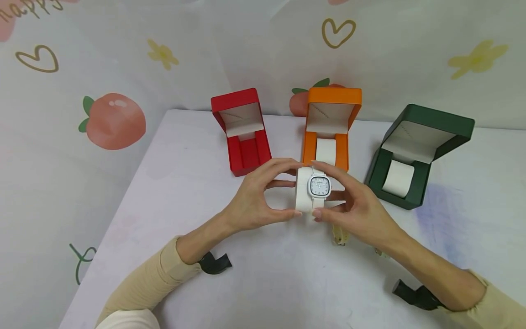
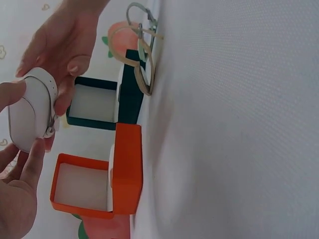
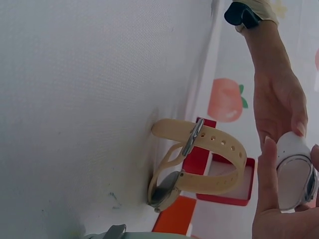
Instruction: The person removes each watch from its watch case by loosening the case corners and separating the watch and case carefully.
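Over the table, both hands hold a white watch cushion with a white wristwatch (image 1: 319, 186) strapped around its right part. My left hand (image 1: 256, 198) grips the cushion (image 1: 303, 189) by its left end, thumb at the near side and fingers at the far side. From the right, my right hand (image 1: 355, 201) pinches the watch strap between thumb and fingers. The square dial faces up. Just beyond the hands stands an open orange watch box (image 1: 342, 151) with a white cushion in it. Left of it, an open red watch box (image 1: 248, 153) has a bare slot.
An open dark green watch box (image 1: 421, 183) with a white cushion stands at the right. A beige-strap watch (image 3: 214, 144) stands on the table near my right hand, and part of a pale green strap (image 3: 134, 235) shows beside it. A patterned curtain (image 1: 246, 50) hangs behind.
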Tool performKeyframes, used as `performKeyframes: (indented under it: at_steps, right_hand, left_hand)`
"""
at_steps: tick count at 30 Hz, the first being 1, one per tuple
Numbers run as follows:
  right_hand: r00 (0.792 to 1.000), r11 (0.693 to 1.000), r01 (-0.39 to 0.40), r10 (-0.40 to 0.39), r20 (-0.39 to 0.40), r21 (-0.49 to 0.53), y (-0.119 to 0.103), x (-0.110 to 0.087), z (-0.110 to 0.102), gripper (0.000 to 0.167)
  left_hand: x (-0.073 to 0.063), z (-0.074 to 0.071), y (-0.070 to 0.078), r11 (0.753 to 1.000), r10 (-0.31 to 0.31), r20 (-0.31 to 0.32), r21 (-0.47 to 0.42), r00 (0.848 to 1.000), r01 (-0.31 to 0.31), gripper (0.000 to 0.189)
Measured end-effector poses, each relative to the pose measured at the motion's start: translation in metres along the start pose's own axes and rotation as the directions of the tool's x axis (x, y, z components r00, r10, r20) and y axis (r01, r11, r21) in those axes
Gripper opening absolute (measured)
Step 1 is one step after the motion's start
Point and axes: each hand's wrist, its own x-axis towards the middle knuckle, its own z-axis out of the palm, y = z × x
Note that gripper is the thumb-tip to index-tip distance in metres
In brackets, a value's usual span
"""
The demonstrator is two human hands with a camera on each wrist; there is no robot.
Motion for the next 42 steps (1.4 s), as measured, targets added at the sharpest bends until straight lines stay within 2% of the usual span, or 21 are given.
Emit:
performKeyframes:
  at_steps: [12, 23, 27, 36, 42]
  right_hand:
    - [1.000, 1.000, -0.011, 0.011, -0.008, 0.029, 0.0008, -0.0026, 0.0021, 0.084]
    - [1.000, 1.000, -0.014, 0.014, 0.012, -0.009, -0.0013, -0.0029, -0.0004, 0.083]
    - [1.000, 0.999, -0.020, 0.020, 0.001, -0.025, -0.0017, -0.0036, -0.0001, 0.082]
    - [0.999, 1.000, -0.009, 0.010, -0.045, 0.026, 0.0041, -0.0028, 0.0036, 0.085]
    - [0.998, 1.000, -0.017, 0.016, -0.056, -0.005, 0.0039, -0.0037, 0.0038, 0.085]
  left_hand:
    - [-0.0006, 0.0012, -0.0010, 1.000, 0.014, 0.001, 0.013, 1.000, -0.014, 0.075]
    - [-0.0008, -0.0013, -0.0025, 1.000, 0.010, 0.022, -0.017, 1.000, -0.009, 0.075]
    - [-0.0016, -0.0005, -0.0032, 1.000, 0.007, 0.007, -0.026, 1.000, -0.007, 0.075]
    - [-0.0023, 0.0014, -0.0021, 1.000, 0.028, -0.030, 0.007, 0.999, -0.027, 0.074]
    - [-0.0017, 0.0006, -0.0025, 1.000, 0.029, -0.020, 0.005, 0.999, -0.029, 0.073]
